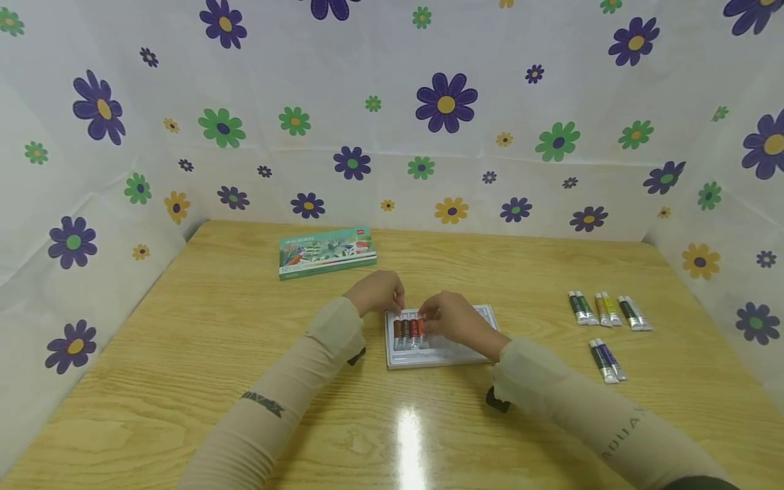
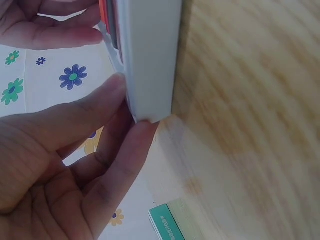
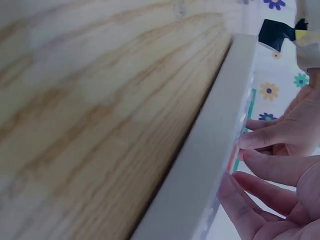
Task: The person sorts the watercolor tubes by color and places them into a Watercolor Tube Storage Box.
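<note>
A white plastic tray (image 1: 441,356) lies on the table with several small paint tubes (image 1: 405,332) side by side in its left part, brown through red. At the far left corner, my left hand (image 1: 376,291) grips the tray's edge; the left wrist view has the thumb on top and fingers (image 2: 132,160) against the outer side. My right hand (image 1: 459,320) reaches over the tray and pinches the orange-red paint tube (image 1: 422,327), the rightmost of the row. The palm and forearm cover part of the tray's right side.
On the wooden table (image 1: 245,327), a green paint box (image 1: 327,253) lies at the back left. Loose paint tubes lie in pairs at the right: green (image 1: 582,308), yellow (image 1: 608,309), black and white (image 1: 635,314), and a purple pair (image 1: 608,361) nearer. Flower-patterned cloth (image 1: 398,122) hangs behind.
</note>
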The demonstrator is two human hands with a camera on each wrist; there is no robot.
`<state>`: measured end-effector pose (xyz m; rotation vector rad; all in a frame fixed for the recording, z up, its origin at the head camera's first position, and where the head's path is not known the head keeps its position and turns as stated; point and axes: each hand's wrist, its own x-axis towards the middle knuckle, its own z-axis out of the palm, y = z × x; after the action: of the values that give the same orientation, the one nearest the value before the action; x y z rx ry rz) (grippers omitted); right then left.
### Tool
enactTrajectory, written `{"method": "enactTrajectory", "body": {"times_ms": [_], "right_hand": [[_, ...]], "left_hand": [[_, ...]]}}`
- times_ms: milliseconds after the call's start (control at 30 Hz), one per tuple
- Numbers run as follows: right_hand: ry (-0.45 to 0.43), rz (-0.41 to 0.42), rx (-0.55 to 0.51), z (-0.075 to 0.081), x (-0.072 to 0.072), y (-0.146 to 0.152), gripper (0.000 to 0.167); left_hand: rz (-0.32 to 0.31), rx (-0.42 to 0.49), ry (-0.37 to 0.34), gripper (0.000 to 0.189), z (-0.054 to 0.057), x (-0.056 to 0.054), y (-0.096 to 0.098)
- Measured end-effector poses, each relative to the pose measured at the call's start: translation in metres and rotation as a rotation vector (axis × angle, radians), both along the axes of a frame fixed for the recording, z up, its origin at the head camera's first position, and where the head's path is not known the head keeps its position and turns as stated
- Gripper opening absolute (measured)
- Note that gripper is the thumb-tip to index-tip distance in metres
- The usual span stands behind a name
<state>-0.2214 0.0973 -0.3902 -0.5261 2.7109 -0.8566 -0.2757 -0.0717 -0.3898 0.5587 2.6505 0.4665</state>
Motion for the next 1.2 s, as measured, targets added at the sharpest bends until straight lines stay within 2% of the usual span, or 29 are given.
{"method": "enactTrajectory", "body": {"times_ms": [200, 333, 533, 700, 933, 1200], "right_hand": [[0.050, -0.001, -0.001, 0.010, 0.001, 0.016, 0.022], [0.081, -0.048, -0.004, 0.024, 0.002, 0.036, 0.022], [0.122, -0.165, 0.015, 0.045, -0.003, 0.088, 0.024], [0.126, -0.250, 0.085, 0.057, -0.013, 0.138, 0.030], [0.086, -0.276, 0.211, 0.045, -0.027, 0.191, 0.033], [-0.019, -0.282, 0.241, 0.030, -0.028, 0.211, 0.034]], "left_hand": [[-0.003, 0.000, 0.001, 0.005, 0.000, 0.001, 0.002], [0.001, 0.000, -0.003, 0.006, -0.001, 0.001, 0.001], [0.008, 0.009, -0.010, 0.006, 0.001, 0.002, 0.000], [0.011, 0.008, -0.006, 0.006, 0.004, 0.003, -0.002], [0.010, 0.015, -0.009, 0.007, 0.005, 0.002, -0.003], [0.006, 0.012, -0.018, 0.007, 0.002, 0.002, -0.002]]}}
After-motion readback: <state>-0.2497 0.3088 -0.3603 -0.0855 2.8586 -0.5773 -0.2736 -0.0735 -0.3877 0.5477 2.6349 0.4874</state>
